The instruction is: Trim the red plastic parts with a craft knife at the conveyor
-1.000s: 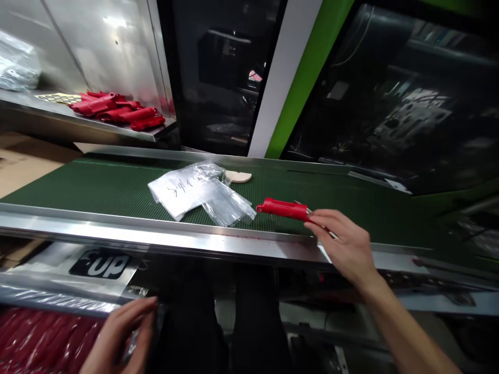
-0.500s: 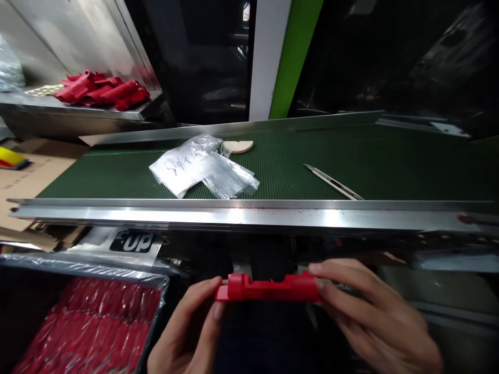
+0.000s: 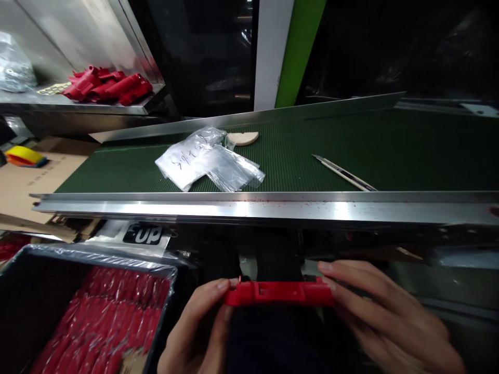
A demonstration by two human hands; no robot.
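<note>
Both hands, left hand (image 3: 202, 332) and right hand (image 3: 384, 319), are pinching a red plastic handle (image 3: 279, 293) by its ends below the conveyor belt (image 3: 390, 150), beside a sheet (image 3: 132, 236) reading "UP".

Your hands sit low, under the steel rail (image 3: 249, 208) that runs the full width in front of you; anything reaching forward has to rise over it. Beyond it, the green belt (image 3: 409, 150) lies open on the right apart from a slim utility knife (image 3: 343, 173). Toward the middle-left, clear plastic bags (image 3: 208, 162) and a pale wooden piece (image 3: 242, 138) take up belt space. To your lower left, the lined bin of red parts (image 3: 97, 317) blocks the way.
</note>
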